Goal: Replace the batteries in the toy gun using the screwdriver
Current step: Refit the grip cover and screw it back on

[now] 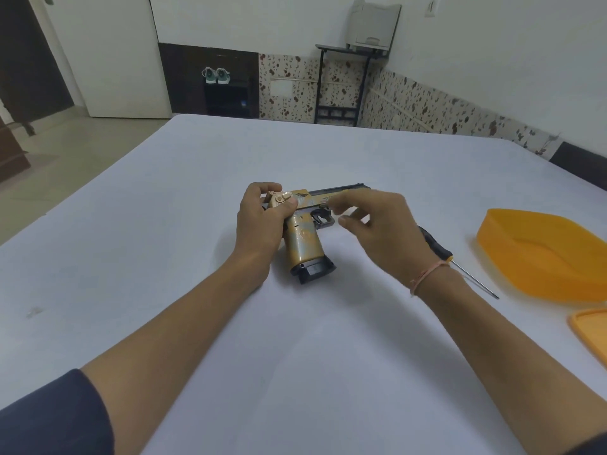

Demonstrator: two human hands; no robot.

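fingers of the left hand (259,221) were wrapped round the rear end of the toy gun (305,238), which leaned with its black magazine base down on the white-covered counter (197,224), barrel pointing away to the right. the right hand (384,231) hovered, blurred, by the trigger guard, fingers loosely bent and grasping nothing. the screwdriver (440,249) lay on the counter just behind that wrist, beside an orange tub (542,267), an orange lid (591,330) nearer.

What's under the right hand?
The screwdriver on the table: black handle end and metal shaft show; the right hand covers the handle's far end. The left hand grips the toy gun.
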